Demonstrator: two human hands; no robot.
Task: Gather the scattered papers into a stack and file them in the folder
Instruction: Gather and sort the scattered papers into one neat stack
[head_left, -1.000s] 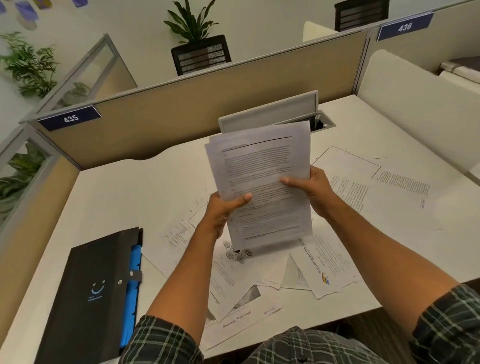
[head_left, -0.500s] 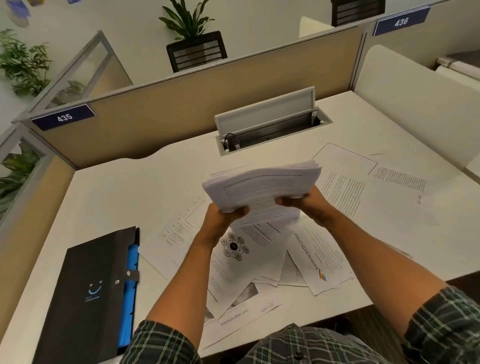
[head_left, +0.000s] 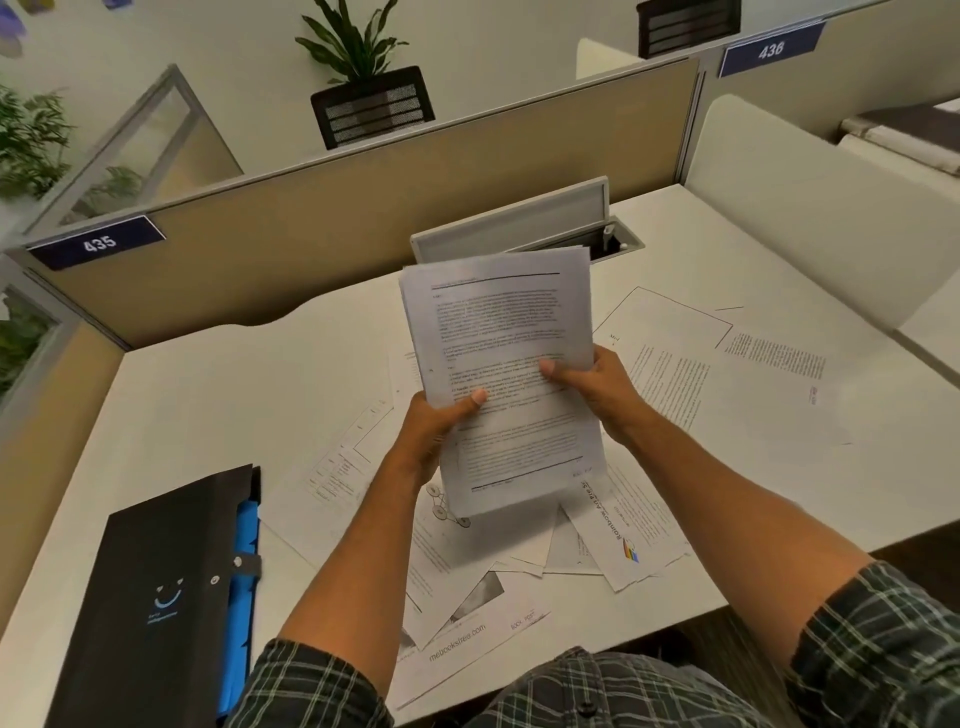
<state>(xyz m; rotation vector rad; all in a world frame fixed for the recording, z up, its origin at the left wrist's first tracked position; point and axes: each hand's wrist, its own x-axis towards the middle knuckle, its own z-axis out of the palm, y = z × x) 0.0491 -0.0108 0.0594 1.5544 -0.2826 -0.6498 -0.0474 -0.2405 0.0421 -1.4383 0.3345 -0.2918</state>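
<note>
Both hands, left hand and right hand, clamp an upright bundle of white printed sheets; more loose white pages lie below it, and the black snap-closure folder sits unopened, well left.

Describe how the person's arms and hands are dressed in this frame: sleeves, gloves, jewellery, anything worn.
Both hands, left hand and right hand, are bare: no gloves, and no rings or watch can be seen. The forearms are uncovered. The left sleeve and right sleeve are dark green plaid with pale crossing lines, pushed up near the elbows. They belong to a buttoned shirt.
</note>
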